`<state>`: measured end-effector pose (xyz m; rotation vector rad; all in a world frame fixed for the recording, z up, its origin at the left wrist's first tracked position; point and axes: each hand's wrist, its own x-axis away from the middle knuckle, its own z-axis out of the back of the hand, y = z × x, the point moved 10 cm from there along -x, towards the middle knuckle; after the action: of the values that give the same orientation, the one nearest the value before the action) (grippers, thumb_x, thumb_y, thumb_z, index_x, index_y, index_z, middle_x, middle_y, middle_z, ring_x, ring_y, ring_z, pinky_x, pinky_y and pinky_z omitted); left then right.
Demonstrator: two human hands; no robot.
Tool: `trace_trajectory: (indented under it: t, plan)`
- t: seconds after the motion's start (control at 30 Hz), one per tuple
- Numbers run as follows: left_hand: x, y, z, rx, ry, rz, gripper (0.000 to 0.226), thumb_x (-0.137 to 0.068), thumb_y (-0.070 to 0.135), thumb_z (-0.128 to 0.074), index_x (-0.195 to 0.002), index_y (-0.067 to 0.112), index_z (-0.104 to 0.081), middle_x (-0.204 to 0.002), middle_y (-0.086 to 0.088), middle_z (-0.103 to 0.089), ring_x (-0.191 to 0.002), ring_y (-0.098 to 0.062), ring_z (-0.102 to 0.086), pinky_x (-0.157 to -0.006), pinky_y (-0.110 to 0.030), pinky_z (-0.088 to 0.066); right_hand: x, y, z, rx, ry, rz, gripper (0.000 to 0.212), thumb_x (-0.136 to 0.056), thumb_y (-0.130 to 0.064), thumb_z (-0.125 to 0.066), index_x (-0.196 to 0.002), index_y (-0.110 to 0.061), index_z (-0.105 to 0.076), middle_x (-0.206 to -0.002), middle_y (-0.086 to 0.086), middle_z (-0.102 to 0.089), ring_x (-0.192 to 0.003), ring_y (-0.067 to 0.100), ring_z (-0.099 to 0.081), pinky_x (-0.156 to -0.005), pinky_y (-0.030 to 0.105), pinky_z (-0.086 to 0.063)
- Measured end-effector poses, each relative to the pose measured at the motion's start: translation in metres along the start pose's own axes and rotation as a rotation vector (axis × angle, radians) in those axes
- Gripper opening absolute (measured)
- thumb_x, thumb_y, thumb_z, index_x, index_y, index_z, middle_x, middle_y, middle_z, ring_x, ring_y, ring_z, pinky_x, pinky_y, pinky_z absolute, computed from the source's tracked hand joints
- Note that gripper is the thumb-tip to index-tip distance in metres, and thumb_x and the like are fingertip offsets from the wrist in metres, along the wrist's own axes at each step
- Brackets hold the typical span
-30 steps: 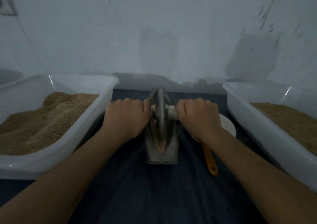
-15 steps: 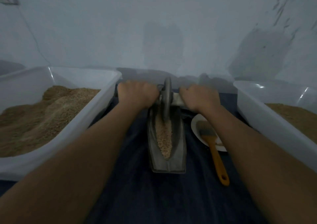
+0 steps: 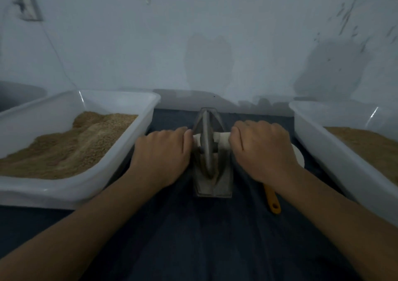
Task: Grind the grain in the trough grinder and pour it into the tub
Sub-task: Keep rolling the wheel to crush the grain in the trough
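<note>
Metal: one trough on dark cloth, one wheel standing in it. Two hands, left and right, each curled round an end of the pale axle. Two white tubs of grain, left and right, the right cut off. One plate and one orange brush handle lie mostly hidden under the right wrist. Grain in the trough is barely visible.

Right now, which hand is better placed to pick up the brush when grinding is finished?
Right. The right hand grips the handle just above the yellow-handled brush, which lies on that side. The left hand is across the grinder, farther away.
</note>
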<state>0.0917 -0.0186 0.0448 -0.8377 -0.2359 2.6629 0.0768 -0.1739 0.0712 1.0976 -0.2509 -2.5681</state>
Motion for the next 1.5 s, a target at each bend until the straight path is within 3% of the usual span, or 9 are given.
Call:
trace_trajectory:
  t: [0.1, 0.33, 0.47, 0.7, 0.9, 1.03, 1.2, 1.33, 1.5]
  plan:
    - [0.013, -0.002, 0.006, 0.02, 0.008, 0.003, 0.035, -0.105, 0.038, -0.029, -0.124, 0.024, -0.056, -0.099, 0.003, -0.068, -0.074, -0.024, -0.065, -0.049, -0.029, -0.028, 0.006, 0.001, 0.015, -0.008, 0.118, -0.048, 0.04, -0.106, -0.026, -0.019, -0.071, -0.019, -0.038, -0.064, -0.001, -0.032, -0.058, 0.022, -0.029, -0.058, 0.039, -0.019]
    - [-0.068, -0.002, -0.041, -0.157, -0.065, -0.01, 0.018, -0.104, 0.024, -0.029, -0.092, 0.019, -0.041, -0.1, -0.008, -0.066, -0.089, -0.032, -0.066, -0.061, -0.031, -0.033, -0.048, 0.045, -0.094, -0.123, -0.318, -0.227, 0.026, -0.103, -0.023, -0.03, -0.078, -0.018, -0.037, -0.08, 0.004, -0.049, -0.068, 0.023, -0.044, -0.055, 0.031, -0.03]
    - [-0.112, -0.021, -0.068, -0.113, -0.114, 0.095, 0.041, -0.103, 0.031, -0.028, -0.114, 0.012, -0.063, -0.11, -0.014, -0.066, -0.101, -0.035, -0.064, -0.074, -0.039, -0.038, -0.074, 0.061, -0.137, -0.136, -0.507, -0.281, 0.039, -0.105, -0.032, -0.019, -0.073, -0.022, -0.041, -0.088, 0.002, -0.05, -0.067, 0.016, -0.037, -0.055, 0.029, -0.021]
    - [-0.082, -0.012, -0.047, -0.067, 0.026, 0.063, 0.022, -0.103, 0.025, -0.035, -0.093, 0.015, -0.051, -0.089, -0.01, -0.064, -0.08, -0.031, -0.063, -0.058, -0.031, -0.032, -0.058, 0.039, -0.094, -0.054, -0.322, -0.166, 0.019, -0.102, -0.02, -0.035, -0.087, -0.017, -0.046, -0.086, 0.007, -0.057, -0.068, 0.022, -0.042, -0.056, 0.029, -0.035]
    - [-0.013, -0.005, -0.008, 0.042, 0.089, 0.046, 0.017, -0.103, 0.027, -0.033, -0.088, 0.023, -0.04, -0.087, -0.001, -0.06, -0.073, -0.029, -0.056, -0.057, -0.033, -0.031, -0.002, 0.01, -0.018, -0.032, -0.077, -0.148, 0.048, -0.097, -0.028, 0.009, -0.085, -0.02, -0.037, -0.074, 0.0, -0.044, -0.062, 0.023, -0.04, -0.056, 0.037, -0.031]
    - [0.013, -0.002, 0.022, 0.123, 0.177, 0.027, 0.034, -0.104, 0.035, -0.022, -0.084, 0.027, -0.049, -0.081, 0.005, -0.057, -0.07, -0.025, -0.053, -0.059, -0.036, -0.032, 0.02, 0.011, 0.005, -0.078, 0.047, -0.167, 0.029, -0.105, -0.034, -0.02, -0.083, -0.022, -0.036, -0.072, -0.004, -0.039, -0.062, 0.02, -0.033, -0.061, 0.036, -0.024]
    - [-0.029, -0.005, -0.021, -0.042, 0.033, 0.022, 0.024, -0.103, 0.028, -0.024, -0.086, 0.021, -0.039, -0.085, -0.001, -0.06, -0.066, -0.023, -0.045, -0.055, -0.033, -0.03, -0.009, 0.014, -0.037, -0.091, -0.096, -0.116, 0.045, -0.098, -0.019, 0.007, -0.08, -0.016, -0.034, -0.069, 0.002, -0.036, -0.057, 0.023, -0.042, -0.052, 0.035, -0.035]
    - [-0.098, -0.015, -0.062, -0.071, -0.101, 0.096, 0.032, -0.106, 0.027, -0.032, -0.101, 0.02, -0.063, -0.109, -0.01, -0.069, -0.094, -0.033, -0.066, -0.071, -0.036, -0.036, -0.061, 0.057, -0.113, -0.169, -0.349, -0.292, 0.026, -0.104, -0.021, -0.029, -0.078, -0.017, -0.035, -0.075, 0.002, -0.039, -0.062, 0.019, -0.037, -0.056, 0.032, -0.03]
    - [-0.129, -0.034, -0.087, 0.017, -0.195, 0.188, 0.034, -0.103, 0.029, -0.03, -0.109, 0.022, -0.063, -0.122, -0.012, -0.065, -0.109, -0.036, -0.062, -0.077, -0.041, -0.033, -0.091, 0.068, -0.14, -0.149, -0.395, -0.273, 0.032, -0.104, -0.031, -0.028, -0.079, -0.014, -0.042, -0.077, 0.003, -0.044, -0.066, 0.021, -0.041, -0.059, 0.033, -0.031]
